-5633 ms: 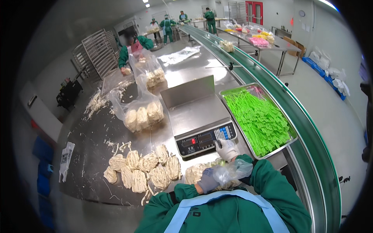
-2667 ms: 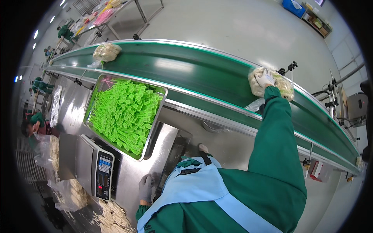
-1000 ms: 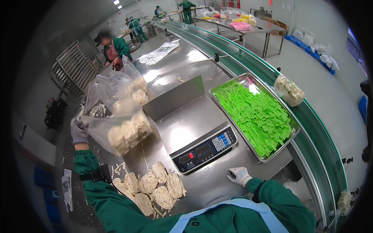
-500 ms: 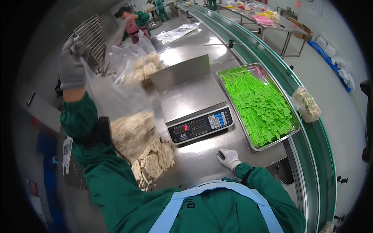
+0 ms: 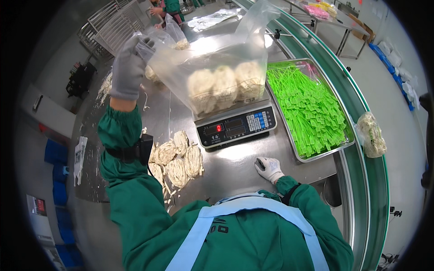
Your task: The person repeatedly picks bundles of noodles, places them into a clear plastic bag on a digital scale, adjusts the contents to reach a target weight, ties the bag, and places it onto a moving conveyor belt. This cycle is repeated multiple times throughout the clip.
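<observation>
My left hand [image 5: 125, 70], in a grey glove, is raised at the upper left and closed on the top corner of a clear plastic bag [image 5: 174, 67]. Noodle bundles [image 5: 224, 83] show through the bag, which hangs over the weighing pan of a digital scale [image 5: 235, 131]. Whether the bag touches the pan, I cannot tell. In a white glove, my right hand [image 5: 269, 169] rests on the steel table, its fingers curled with nothing visible in them. Several loose noodle bundles [image 5: 177, 173] lie left of the scale.
A metal tray [image 5: 302, 158] of bright green tagged strips [image 5: 309, 108] stands right of the scale. Along the right runs a green conveyor [image 5: 368, 180], with a packed noodle bag [image 5: 371, 135] on it. Another person [image 5: 171, 7] is at the far end.
My left hand has swung the noodle bag to the right, from above the loose bundles to over the scale. My right hand stays in its place on the table.
</observation>
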`<move>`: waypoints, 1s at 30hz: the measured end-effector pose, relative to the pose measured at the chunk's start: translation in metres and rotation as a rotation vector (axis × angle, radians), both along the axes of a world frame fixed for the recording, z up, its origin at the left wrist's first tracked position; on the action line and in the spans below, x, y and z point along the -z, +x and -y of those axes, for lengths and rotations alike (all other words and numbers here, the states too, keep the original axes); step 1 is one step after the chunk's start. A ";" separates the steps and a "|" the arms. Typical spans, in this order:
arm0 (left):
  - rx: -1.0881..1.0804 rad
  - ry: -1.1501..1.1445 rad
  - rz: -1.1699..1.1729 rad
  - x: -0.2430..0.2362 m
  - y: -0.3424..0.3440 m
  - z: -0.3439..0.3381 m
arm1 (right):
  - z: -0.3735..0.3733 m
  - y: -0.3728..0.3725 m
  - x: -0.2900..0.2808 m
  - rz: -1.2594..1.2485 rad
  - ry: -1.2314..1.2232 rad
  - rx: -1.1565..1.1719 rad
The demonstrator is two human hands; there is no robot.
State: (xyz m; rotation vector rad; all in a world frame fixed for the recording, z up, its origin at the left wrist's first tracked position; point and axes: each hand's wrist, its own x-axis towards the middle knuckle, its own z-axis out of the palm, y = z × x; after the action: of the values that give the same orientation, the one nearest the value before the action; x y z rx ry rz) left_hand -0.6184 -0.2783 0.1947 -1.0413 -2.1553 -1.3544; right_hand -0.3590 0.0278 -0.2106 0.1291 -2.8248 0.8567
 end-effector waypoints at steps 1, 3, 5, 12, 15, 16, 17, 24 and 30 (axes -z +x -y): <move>0.009 0.172 0.126 0.012 0.002 0.009 | 0.000 -0.001 -0.001 0.015 0.009 0.000; -0.242 0.305 0.076 0.054 0.009 0.026 | -0.001 -0.001 -0.003 -0.023 0.005 -0.003; -0.458 0.294 0.175 0.111 0.030 0.050 | -0.001 -0.002 -0.004 -0.041 -0.016 -0.004; -0.743 -0.652 0.512 0.351 0.162 0.051 | -0.003 -0.006 -0.009 0.004 -0.011 -0.039; -0.747 -0.995 0.366 0.387 0.194 0.038 | -0.004 -0.005 -0.009 0.006 -0.012 -0.062; -0.769 -0.954 0.328 0.389 0.200 0.037 | -0.004 -0.002 -0.009 0.019 -0.020 -0.076; -0.769 -0.939 0.346 0.389 0.205 0.038 | -0.003 0.000 -0.008 0.015 -0.014 -0.072; -0.790 -0.747 0.292 0.373 0.224 0.065 | 0.003 0.028 0.002 0.072 -0.008 -0.070; -0.895 -0.444 0.076 0.359 0.227 0.105 | 0.009 0.042 -0.021 0.239 -0.067 -0.070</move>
State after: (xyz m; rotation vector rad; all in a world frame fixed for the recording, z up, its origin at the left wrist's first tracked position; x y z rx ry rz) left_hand -0.3918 -0.3831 -0.1639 -0.0531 -2.5419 -0.5132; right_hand -0.3172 0.0186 -0.1893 0.1244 -3.0229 1.0458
